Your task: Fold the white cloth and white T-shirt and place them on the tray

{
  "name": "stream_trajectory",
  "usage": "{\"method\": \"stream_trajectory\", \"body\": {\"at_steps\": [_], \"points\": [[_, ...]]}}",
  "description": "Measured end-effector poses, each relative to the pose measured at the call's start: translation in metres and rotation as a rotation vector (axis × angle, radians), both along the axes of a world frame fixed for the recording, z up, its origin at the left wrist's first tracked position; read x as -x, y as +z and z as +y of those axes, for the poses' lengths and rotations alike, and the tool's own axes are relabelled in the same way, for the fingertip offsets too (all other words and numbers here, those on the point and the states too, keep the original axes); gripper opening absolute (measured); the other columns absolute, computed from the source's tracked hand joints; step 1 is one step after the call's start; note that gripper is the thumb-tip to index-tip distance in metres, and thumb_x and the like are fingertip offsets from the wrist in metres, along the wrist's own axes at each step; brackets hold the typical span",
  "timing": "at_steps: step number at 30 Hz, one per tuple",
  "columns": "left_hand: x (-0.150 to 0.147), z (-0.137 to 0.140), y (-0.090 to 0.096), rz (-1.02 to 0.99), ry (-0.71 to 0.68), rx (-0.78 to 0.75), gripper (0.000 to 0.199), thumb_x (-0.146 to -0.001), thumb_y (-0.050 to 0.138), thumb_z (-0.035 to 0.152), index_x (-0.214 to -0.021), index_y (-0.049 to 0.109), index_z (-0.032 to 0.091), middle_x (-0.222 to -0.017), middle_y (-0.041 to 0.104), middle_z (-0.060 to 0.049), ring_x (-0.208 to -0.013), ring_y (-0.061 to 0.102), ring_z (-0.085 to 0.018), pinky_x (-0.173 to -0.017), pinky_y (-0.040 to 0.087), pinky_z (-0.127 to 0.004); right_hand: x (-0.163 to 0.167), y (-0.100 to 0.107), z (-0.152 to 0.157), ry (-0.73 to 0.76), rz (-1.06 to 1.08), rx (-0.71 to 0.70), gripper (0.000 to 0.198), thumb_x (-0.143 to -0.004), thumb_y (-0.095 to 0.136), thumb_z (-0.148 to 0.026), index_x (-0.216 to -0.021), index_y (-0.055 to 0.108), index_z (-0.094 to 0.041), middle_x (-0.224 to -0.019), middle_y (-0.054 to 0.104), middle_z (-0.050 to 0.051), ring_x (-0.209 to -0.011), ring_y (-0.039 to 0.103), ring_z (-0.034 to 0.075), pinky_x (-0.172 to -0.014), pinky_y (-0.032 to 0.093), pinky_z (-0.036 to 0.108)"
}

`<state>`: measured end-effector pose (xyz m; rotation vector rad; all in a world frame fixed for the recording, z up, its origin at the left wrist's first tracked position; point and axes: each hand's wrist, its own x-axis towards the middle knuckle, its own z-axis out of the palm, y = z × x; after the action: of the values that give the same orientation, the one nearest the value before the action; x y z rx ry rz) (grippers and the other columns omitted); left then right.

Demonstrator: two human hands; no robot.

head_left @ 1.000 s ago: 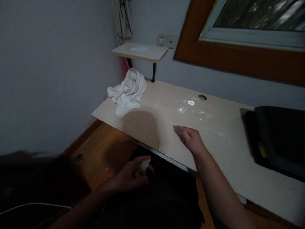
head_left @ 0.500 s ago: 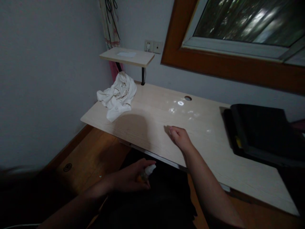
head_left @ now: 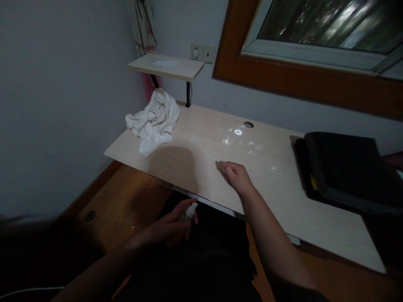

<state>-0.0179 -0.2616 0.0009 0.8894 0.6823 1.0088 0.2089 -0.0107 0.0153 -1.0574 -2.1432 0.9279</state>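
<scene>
Over my lap, just in front of the desk's near edge, my left hand [head_left: 178, 218] is wrapped round a small spray bottle [head_left: 190, 209]. Its white nozzle sticks out above my fingers, while the lower part of the bottle is mostly hidden by the hand. My right hand [head_left: 237, 176] rests closed on the light wood desk [head_left: 204, 142]. A tiny pale bit shows by its fingertips, and I cannot make out whether it is a nail or something held. A crumpled white cloth [head_left: 155, 119] lies on the desk's far left, apart from both hands.
Behind the cloth stands a small raised shelf [head_left: 185, 73] on black legs, with a white sheet on top. Black flat cases [head_left: 346, 167] are stacked at the desk's right. A round cable hole [head_left: 248, 125] is near the wall, below the window [head_left: 327, 25].
My left hand has risen slightly with the spray bottle, towards the desk edge, and the bottle has turned a little more upright. My right hand stays closed on the desk.
</scene>
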Motion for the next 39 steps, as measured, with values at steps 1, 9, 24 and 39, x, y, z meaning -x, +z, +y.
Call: {"method": "stream_trajectory", "body": {"at_steps": [1,9,24,39], "points": [[-0.001,0.001,-0.001,-0.024,0.006,0.006,0.069,-0.096,0.065,0.037,-0.156,0.032,0.037,-0.115,0.061,-0.006,-0.072,0.065,-0.011,-0.065,0.051,-0.025,0.0,0.0,0.0,0.0,-0.001,0.001,0.054,-0.101,0.043,-0.06,-0.064,0.042,-0.022,-0.06,0.04,-0.002,-0.061,0.04,0.014,-0.06,0.031,0.029],[-0.005,0.006,-0.004,-0.088,0.039,0.03,0.065,-0.096,0.063,0.044,-0.153,0.033,0.04,-0.098,0.063,-0.002,-0.058,0.062,-0.01,-0.052,0.046,-0.02,-0.001,0.0,0.001,-0.001,-0.009,-0.002,0.054,-0.101,0.043,-0.06,-0.063,0.042,-0.022,-0.059,0.041,-0.002,-0.06,0.04,0.014,-0.06,0.031,0.029],[-0.047,0.021,0.088,0.775,-0.365,-0.805,0.05,-0.092,0.066,0.028,-0.14,0.058,0.04,-0.111,0.067,-0.004,-0.085,0.064,-0.018,-0.071,0.046,-0.027,-0.001,-0.004,0.002,0.002,-0.026,-0.02,0.053,-0.103,0.042,-0.058,-0.065,0.043,-0.021,-0.061,0.04,-0.002,-0.061,0.041,0.014,-0.061,0.03,0.029],[-0.113,0.076,0.167,0.762,-0.752,-1.027,0.05,-0.106,0.043,0.033,-0.154,0.043,0.047,-0.121,0.068,0.001,-0.114,0.062,-0.014,-0.069,0.05,-0.026,0.001,0.0,-0.001,0.01,-0.031,-0.028,0.053,-0.102,0.042,-0.059,-0.064,0.042,-0.021,-0.061,0.039,-0.002,-0.061,0.039,0.014,-0.061,0.03,0.029]]}}
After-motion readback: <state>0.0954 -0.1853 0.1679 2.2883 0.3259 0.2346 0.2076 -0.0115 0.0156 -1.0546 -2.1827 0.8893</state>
